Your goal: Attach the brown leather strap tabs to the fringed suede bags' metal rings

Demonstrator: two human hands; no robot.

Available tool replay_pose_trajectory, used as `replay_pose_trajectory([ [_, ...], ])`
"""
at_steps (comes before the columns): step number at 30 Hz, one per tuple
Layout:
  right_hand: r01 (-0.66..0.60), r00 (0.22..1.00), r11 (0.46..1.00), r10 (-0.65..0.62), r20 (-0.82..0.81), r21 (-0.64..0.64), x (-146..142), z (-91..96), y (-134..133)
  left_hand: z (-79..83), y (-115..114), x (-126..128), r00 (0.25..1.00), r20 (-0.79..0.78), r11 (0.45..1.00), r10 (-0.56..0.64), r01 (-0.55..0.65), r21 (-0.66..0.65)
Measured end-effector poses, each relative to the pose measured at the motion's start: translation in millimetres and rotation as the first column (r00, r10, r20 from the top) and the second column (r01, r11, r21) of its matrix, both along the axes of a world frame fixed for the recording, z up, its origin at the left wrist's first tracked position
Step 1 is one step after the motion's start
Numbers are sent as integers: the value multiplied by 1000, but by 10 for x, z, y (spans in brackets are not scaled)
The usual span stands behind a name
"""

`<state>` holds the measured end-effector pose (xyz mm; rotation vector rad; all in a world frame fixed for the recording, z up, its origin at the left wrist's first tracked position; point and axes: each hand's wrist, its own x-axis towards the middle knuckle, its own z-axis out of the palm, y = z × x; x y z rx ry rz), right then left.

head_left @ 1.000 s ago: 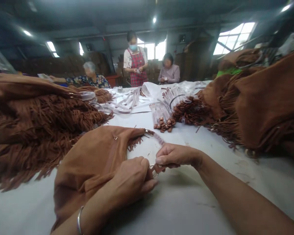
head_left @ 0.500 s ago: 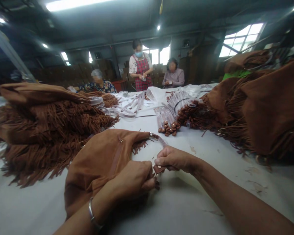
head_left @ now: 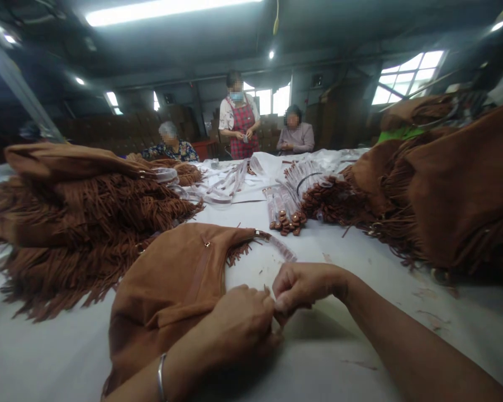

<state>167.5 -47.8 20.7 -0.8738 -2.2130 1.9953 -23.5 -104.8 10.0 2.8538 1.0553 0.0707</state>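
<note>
A brown suede-like handbag (head_left: 167, 279) lies on the table in front of me, its far end joined to a clear-wrapped strap (head_left: 281, 247). My left hand (head_left: 247, 318) is closed at the bag's near end, fingers pinched together; the metal fitting there is mostly hidden. Against its fingertips, my right hand (head_left: 297, 287) is closed in a pinch on the strap's brown end tab (head_left: 280, 318). Only a sliver of that tab shows between the hands. Brown fringe (head_left: 238, 253) hangs out by the bag's far corner.
Fringed brown bags are stacked on the left (head_left: 79, 218) and on the right (head_left: 456, 184). Bundled wrapped straps (head_left: 287, 209) with brown ends lie beyond my hands. Thread scraps lie on the white table (head_left: 339, 346). Several people are across the table, one standing in a checked apron (head_left: 245, 125).
Both hands have shifted slightly right and downward, and the right wrist has bent more. The tab and metal fitting, visible earlier, are now mostly covered by fingers. The bag has barely moved.
</note>
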Motion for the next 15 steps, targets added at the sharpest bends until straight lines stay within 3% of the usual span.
replay_pose_trajectory([
  [2, -67, 997, 997, 68, 45, -34, 35, 47, -6, 38, -68, 42, 999, -21, 999, -25, 24, -31],
  [3, -35, 999, 999, 34, 36, 11, 55, 64, 9, 86, -99, 43, 999, -27, 998, -23, 21, -57],
  [4, 53, 999, 993, -54, 5, 104, 77, 70, 39, 151, -127, 25, 999, -33, 996, -12, 9, -85],
  [5, 189, 982, 954, -185, -43, 231, 103, 61, 84, 226, -149, -15, 999, -38, 994, 8, -12, -113],
  [6, 346, 937, 864, -336, -92, 365, 133, 32, 142, 300, -165, -75, 998, -46, 990, 35, -41, -138],
  [8, 572, 768, 583, -627, -129, 577, 202, -86, 277, 405, -175, -247, 986, -98, 976, 134, -148, -161],
  [9, 611, 666, 459, -738, -106, 646, 237, -169, 344, 420, -171, -345, 969, -134, 962, 206, -226, -151],
  [10, 611, 575, 371, -815, -70, 699, 267, -259, 405, 407, -162, -441, 948, -165, 946, 271, -294, -138],
  [11, 594, 510, 339, -860, -16, 729, 291, -349, 459, 369, -151, -528, 929, -185, 929, 321, -347, -129],
  [12, 586, 487, 344, -873, 20, 734, 304, -429, 505, 314, -136, -602, 914, -187, 914, 361, -387, -124],
  [13, 583, 489, 367, -871, 48, 725, 306, -493, 542, 249, -116, -660, 910, -170, 907, 377, -401, -133],
  [15, 576, 567, 474, -819, 93, 666, 283, -550, 590, 135, -67, -731, 908, -116, 894, 404, -418, -161],
])
